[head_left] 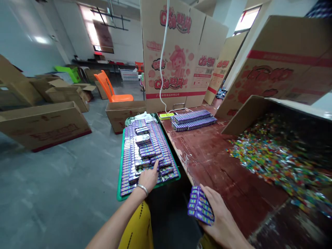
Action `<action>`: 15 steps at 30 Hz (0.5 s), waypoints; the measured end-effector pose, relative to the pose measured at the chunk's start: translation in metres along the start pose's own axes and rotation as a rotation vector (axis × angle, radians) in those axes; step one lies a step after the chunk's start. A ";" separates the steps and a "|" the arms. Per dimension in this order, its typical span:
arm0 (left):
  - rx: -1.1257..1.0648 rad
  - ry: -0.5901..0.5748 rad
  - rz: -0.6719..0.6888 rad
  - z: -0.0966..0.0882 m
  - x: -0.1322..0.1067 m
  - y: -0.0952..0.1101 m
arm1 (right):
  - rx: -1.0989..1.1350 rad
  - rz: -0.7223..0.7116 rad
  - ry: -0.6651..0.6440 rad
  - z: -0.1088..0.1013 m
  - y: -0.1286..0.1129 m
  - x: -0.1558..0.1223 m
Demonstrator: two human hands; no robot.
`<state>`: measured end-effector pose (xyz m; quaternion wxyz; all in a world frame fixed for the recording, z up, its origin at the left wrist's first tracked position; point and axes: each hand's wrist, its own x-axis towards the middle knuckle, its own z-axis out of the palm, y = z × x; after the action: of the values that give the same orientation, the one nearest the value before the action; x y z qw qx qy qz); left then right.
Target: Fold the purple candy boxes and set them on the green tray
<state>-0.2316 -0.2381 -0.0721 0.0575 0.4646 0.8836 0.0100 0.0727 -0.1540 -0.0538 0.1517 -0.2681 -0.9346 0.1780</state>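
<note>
My right hand [218, 209] grips a stack of small purple boxes [201, 205] with bright printed labels, at the front edge of the red-brown table. My left hand [149, 178], with a bracelet at its wrist, reaches over the near end of a green tray [119, 188]. Its index finger is stretched out onto the small purple boxes [157, 158] there; the thumb and other fingers are mostly hidden. Rows of these boxes fill the tray, with several loose ones lying on top, some with their pale sides up.
On the table [204, 155] lie more rows of purple boxes [193, 119] and a yellow-green item [166, 116]. Colourful wrapped candies [275, 155] spill from a tipped carton at the right. Tall printed cartons [178, 55] stand behind. An orange chair [114, 91] and open cartons [46, 124] occupy the floor.
</note>
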 end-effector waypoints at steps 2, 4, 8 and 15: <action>0.014 -0.001 0.010 -0.001 0.002 -0.003 | 0.023 -0.020 0.000 0.000 -0.005 0.007; 0.030 -0.002 0.015 -0.003 0.004 -0.007 | 0.051 -0.062 -0.014 -0.001 -0.013 0.018; 0.068 -0.005 0.019 -0.006 0.009 -0.011 | 0.087 -0.168 -0.045 0.002 -0.032 0.051; 0.108 -0.019 0.049 -0.007 0.012 -0.020 | 0.025 -0.314 -0.104 0.033 -0.048 0.114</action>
<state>-0.2557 -0.2392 -0.0678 0.0403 0.4886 0.8706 -0.0407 -0.0535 -0.1374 -0.0417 0.1324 -0.1073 -0.9693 0.1773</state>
